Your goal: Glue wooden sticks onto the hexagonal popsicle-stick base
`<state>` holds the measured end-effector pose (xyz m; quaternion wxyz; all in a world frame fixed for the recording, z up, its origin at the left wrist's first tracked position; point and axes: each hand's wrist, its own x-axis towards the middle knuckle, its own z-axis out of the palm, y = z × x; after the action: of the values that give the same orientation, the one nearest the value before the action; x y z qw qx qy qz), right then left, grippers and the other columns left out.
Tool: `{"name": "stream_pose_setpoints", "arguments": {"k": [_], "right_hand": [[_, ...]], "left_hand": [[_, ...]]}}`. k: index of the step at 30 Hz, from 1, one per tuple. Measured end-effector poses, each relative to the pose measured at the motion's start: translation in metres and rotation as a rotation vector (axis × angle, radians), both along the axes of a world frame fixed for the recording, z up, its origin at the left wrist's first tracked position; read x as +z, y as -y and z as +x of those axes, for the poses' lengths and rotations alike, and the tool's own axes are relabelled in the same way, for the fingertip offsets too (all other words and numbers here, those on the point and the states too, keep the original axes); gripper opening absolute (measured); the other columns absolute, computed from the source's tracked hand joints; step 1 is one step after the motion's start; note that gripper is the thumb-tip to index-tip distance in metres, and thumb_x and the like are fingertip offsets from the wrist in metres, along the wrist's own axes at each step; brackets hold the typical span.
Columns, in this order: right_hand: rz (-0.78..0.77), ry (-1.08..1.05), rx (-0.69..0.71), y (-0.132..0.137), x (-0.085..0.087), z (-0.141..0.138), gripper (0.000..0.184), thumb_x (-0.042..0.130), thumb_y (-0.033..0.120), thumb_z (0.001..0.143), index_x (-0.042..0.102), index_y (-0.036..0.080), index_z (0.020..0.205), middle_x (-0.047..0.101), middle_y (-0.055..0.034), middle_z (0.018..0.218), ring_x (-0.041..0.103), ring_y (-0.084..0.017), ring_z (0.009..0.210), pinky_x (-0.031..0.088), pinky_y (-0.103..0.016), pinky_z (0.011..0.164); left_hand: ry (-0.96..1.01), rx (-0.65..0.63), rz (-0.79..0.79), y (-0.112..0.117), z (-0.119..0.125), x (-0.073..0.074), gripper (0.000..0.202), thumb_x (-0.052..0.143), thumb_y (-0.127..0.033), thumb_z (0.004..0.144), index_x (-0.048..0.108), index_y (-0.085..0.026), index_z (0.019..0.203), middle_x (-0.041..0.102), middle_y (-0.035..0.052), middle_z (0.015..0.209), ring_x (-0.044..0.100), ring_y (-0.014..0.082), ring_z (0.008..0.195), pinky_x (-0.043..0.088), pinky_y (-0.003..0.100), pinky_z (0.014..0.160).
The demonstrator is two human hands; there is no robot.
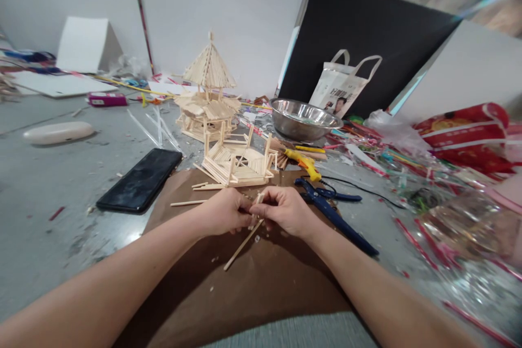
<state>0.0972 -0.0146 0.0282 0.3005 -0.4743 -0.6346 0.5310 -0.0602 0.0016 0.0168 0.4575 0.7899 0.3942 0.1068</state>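
Right hand (286,211) pinches small pale wooden piece (259,198); left hand (226,211), can't tell. Lower mid-frame, thin tan wooden stick (242,247) slants up-right, nearer right hand.

A dull grey surface (41,261), counter or floor being hard to tell, bears everything, dotted with tiny scraps. A brown sheet (285,283) lies on it. By the sheet's far left corner rests a black phone (140,180); farther left of the sheet are a white oblong case (59,133) and a purple box (107,99). A stick frame (253,174) sits at the sheet's far edge, with a stick pavilion (210,107) beyond the sheet and a steel bowl (302,125) beyond its far right corner. Near that corner lie a yellow glue gun (304,162) and blue-handled cutters (332,215). Well right of the sheet, red straws (416,244) and a red bag (468,144) lie among clear plastic.
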Motion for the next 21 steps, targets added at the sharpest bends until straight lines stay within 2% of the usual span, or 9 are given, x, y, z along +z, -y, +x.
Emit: {"name": "stream_pose_setpoints", "arguments": {"k": [5, 9, 12, 15, 18, 21], "right_hand": [[-0.104, -0.122, -0.020, -0.005, 0.000, 0.004, 0.022, 0.064, 0.032, 0.058, 0.052, 0.013, 0.061, 0.054, 0.0033, 0.044, 0.048, -0.007, 0.032, 0.035, -0.016, 0.030], [-0.153, -0.262, -0.137, -0.015, -0.003, 0.011, 0.021, 0.062, 0.031, 0.061, 0.052, 0.013, 0.062, 0.057, 0.0024, 0.052, 0.050, -0.007, 0.033, 0.039, -0.017, 0.031], [-0.246, -0.360, -0.210, -0.022, -0.007, 0.018, 0.014, 0.058, 0.026, 0.066, 0.052, 0.013, 0.064, 0.058, 0.0021, 0.055, 0.050, -0.006, 0.035, 0.040, -0.017, 0.032], [-0.405, -0.394, -0.233, -0.026, -0.009, 0.021, 0.007, 0.051, 0.017, 0.072, 0.053, 0.011, 0.068, 0.059, -0.0002, 0.058, 0.053, -0.007, 0.039, 0.044, -0.017, 0.036], [-0.509, -0.423, -0.262, -0.026, -0.009, 0.021, 0.010, 0.045, 0.010, 0.076, 0.054, 0.010, 0.075, 0.062, -0.0029, 0.065, 0.058, -0.008, 0.048, 0.049, -0.018, 0.044], [-0.507, -0.467, -0.286, -0.026, -0.008, 0.018, 0.012, 0.042, 0.009, 0.077, 0.054, 0.009, 0.077, 0.063, -0.0034, 0.066, 0.059, -0.008, 0.050, 0.050, -0.019, 0.048]], "left_hand": [[-0.066, -0.001, -0.021, -0.001, -0.004, 0.006, 0.024, 0.042, -0.034, 0.066, 0.056, -0.015, 0.067, 0.050, -0.0019, 0.049, 0.050, 0.0090, 0.042, 0.039, 0.018, 0.041], [-0.188, 0.019, 0.057, -0.004, -0.013, 0.018, 0.024, 0.041, -0.034, 0.065, 0.055, -0.016, 0.063, 0.049, -0.0026, 0.045, 0.046, 0.0083, 0.039, 0.033, 0.017, 0.038], [-0.278, -0.030, 0.167, -0.006, -0.021, 0.027, 0.020, 0.042, -0.029, 0.063, 0.056, -0.016, 0.057, 0.046, -0.0031, 0.041, 0.041, 0.0074, 0.038, 0.028, 0.017, 0.038], [-0.372, -0.121, 0.199, -0.006, -0.030, 0.035, 0.021, 0.043, -0.027, 0.061, 0.059, -0.016, 0.053, 0.052, -0.0014, 0.045, 0.043, 0.0079, 0.041, 0.028, 0.018, 0.040], [-0.432, -0.138, 0.227, -0.007, -0.036, 0.037, 0.024, 0.041, -0.027, 0.062, 0.062, -0.017, 0.060, 0.056, -0.0004, 0.051, 0.045, 0.0085, 0.045, 0.029, 0.018, 0.043], [-0.478, -0.060, 0.312, -0.012, -0.037, 0.033, 0.025, 0.043, -0.032, 0.062, 0.063, -0.018, 0.062, 0.059, 0.0006, 0.054, 0.047, 0.0098, 0.048, 0.030, 0.020, 0.046]]}}
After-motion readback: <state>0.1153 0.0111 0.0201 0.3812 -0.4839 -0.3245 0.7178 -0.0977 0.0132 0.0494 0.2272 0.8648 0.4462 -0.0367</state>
